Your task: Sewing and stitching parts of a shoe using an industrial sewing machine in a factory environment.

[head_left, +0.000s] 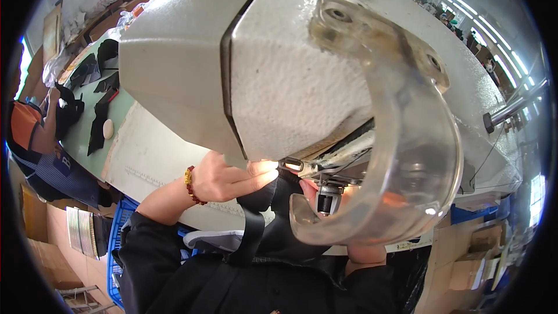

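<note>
A big white sewing machine head (302, 81) fills the middle of the view. Under it my left hand (224, 180), with a beaded bracelet at the wrist, has its fingers pressed together on a black fabric piece (260, 197) beside the lit needle area. My right hand (309, 189) is at the other side of the presser foot (327, 199). Only part of its fingers shows; the clear plastic guard (401, 157) and the machine hide the rest. Black fabric and a strap (251, 235) hang down from the bed toward my lap.
A green table (87, 116) at the left bears black cut pieces (100, 119), with another person (38, 139) working there. A blue crate (118, 227) stands by my left elbow. Cardboard boxes (476, 261) are at the lower right. The machine's white bed (151, 151) extends left.
</note>
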Demonstrator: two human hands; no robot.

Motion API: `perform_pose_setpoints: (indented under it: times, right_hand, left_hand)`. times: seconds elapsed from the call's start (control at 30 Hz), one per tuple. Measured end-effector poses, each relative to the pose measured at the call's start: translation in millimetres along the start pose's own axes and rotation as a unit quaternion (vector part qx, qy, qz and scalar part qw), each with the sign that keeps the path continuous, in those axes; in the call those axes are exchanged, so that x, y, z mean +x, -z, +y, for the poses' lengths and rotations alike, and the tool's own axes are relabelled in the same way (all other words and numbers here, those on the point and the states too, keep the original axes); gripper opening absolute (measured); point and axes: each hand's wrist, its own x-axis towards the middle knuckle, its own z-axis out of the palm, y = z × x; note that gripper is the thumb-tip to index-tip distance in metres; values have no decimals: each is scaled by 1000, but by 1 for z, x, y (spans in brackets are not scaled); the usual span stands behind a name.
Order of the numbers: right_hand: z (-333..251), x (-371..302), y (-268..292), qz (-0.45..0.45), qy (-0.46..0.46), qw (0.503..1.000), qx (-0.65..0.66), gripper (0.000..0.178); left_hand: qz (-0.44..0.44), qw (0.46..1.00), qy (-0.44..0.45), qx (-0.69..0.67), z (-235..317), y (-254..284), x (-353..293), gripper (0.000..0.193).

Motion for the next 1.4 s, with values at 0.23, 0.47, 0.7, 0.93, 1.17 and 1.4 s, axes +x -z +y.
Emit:
perform_pose_setpoints:
  times: [0.23, 0.47, 0.7, 0.93, 1.17, 1.4]
  right_hand:
    - [8, 5, 0, -15, -63, 994, 89, 68]
    - [25, 0, 1, -102, -66, 792, 598, 85]
    - [0, 2, -10, 25, -82, 919, 384, 12]
    - [-20, 6, -8, 36, 50, 974, 217, 28]
    - [-19, 21, -26, 87, 341, 881, -315, 34]
    - [-11, 18, -21, 112, 315, 891, -307, 15]
  left_hand:
    - [-61, 996, 34, -55, 5, 19, 20, 30]
    - [13, 999, 53, 3, 15, 32, 33, 29]
    - [-35, 999, 39, -13, 8, 17, 16, 33]
    - [-24, 999, 20, 12, 2, 5, 8, 36]
    - [-20, 999, 10, -46, 9, 7, 6, 27]
    - [1, 1000, 3, -10, 7, 0, 5, 26]
